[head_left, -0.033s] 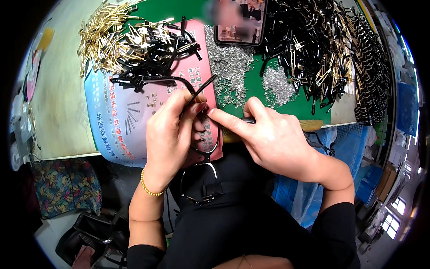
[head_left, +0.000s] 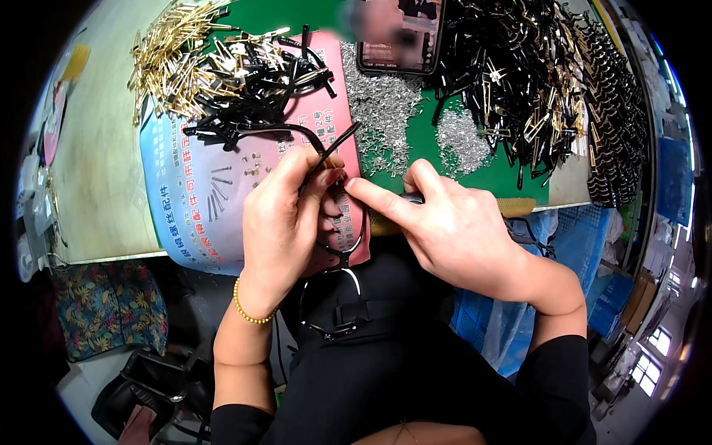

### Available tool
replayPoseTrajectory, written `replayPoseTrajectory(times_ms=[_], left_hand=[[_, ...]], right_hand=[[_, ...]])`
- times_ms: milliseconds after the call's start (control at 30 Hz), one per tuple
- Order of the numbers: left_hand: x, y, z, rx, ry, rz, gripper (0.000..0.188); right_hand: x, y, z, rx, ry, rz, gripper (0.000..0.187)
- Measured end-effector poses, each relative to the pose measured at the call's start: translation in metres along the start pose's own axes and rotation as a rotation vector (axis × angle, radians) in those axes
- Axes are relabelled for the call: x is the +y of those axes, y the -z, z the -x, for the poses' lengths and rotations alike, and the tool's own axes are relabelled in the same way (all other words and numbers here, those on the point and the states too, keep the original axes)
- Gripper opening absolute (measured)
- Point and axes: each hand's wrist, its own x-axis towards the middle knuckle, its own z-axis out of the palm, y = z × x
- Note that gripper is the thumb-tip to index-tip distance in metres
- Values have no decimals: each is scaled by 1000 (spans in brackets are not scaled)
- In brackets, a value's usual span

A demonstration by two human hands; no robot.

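My left hand (head_left: pixel 285 208) is closed on a black eyeglass frame (head_left: pixel 343 259) near its hinge. The frame hangs below my fingers toward my lap, and a dark temple arm (head_left: pixel 340 145) sticks up past my thumb. My right hand (head_left: pixel 452 222) comes in from the right, its index fingertip at the hinge beside my left thumb. Its other fingers curl round a dark tool (head_left: pixel 413 198), of which only a rounded end shows. Any screw at the hinge is hidden by my fingers.
Gold and black temple arms (head_left: pixel 245 81) are heaped at the far left, with more black and gold ones (head_left: pixel 526 96) at the far right. Small silver screws (head_left: pixel 382 111) lie in piles on the green mat (head_left: pixel 512 182). A phone (head_left: pixel 397 37) stands behind them.
The picture on the phone differs a little. My hands and the eyeglass frame stay almost in place.
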Motion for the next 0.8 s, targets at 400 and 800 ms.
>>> replayPoseTrajectory(times_ms=[400, 800], left_hand=[[1, 0, 0, 12, -33, -24, 8], [-10, -5, 1, 26, -189, -166, 20]], right_hand=[[-7, -22, 3, 176, 50, 271, 59], [16, -7, -9, 174, 249, 347, 43]])
